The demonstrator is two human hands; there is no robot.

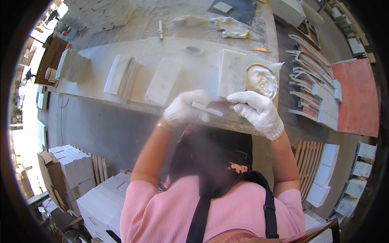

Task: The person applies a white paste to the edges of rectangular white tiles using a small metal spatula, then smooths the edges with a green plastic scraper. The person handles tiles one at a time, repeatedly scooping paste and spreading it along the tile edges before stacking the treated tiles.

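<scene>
Both my hands wear white knit gloves and meet over the near edge of the worktable (139, 106). My left hand (185, 107), blurred, is closed on a narrow white stone strip (207, 109). In my right hand (259, 113) a thin, brownish flat scraper blade (219, 105) is pinched, reaching toward the strip; a bit of green shows under the fingers. Just beyond my right hand stands an open round tin (262, 81) heaped with white paste. Left of the tin lies a stack of white marble tiles (234, 73).
More tile stacks (164, 81) line the table to the left. Farther back lie a crumpled glove (230, 28), a white stick-like tool (161, 30) and a dark sheet (239, 11). White boxes (105, 202) stand lower left; curved pieces (308, 77) rest at the right.
</scene>
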